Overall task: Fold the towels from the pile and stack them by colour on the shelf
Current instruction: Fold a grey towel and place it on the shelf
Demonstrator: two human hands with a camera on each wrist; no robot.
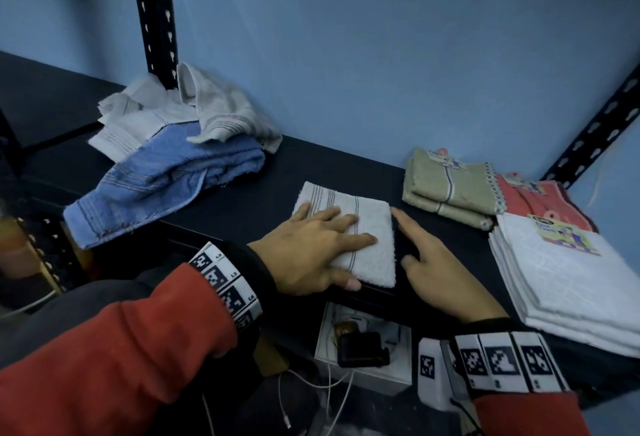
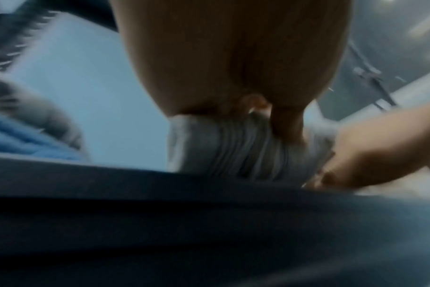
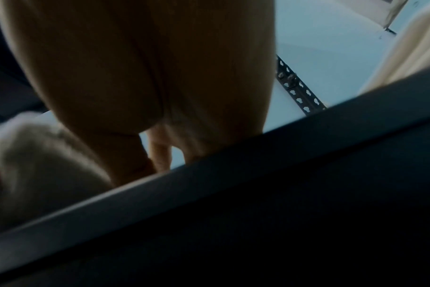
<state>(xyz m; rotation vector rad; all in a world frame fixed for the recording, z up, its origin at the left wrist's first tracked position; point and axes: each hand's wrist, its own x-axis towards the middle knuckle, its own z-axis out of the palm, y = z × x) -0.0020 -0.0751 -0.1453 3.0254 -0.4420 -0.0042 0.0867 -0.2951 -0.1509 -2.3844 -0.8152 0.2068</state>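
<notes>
Mid-frame on the shelf [image 1: 242, 200], left hand [image 1: 311, 245] lay flat, fingers straight, pressing the folded towel [image 1: 363, 248]. Right hand [image 1: 440, 272] sat open beside it, holding nothing. Fold looked finished; next move probably stacking it with the white stack [image 1: 568, 283], lower right.

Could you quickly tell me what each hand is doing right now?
Left hand: open, pressing flat on the folded white striped towel.
Right hand: open, holding nothing.
</notes>
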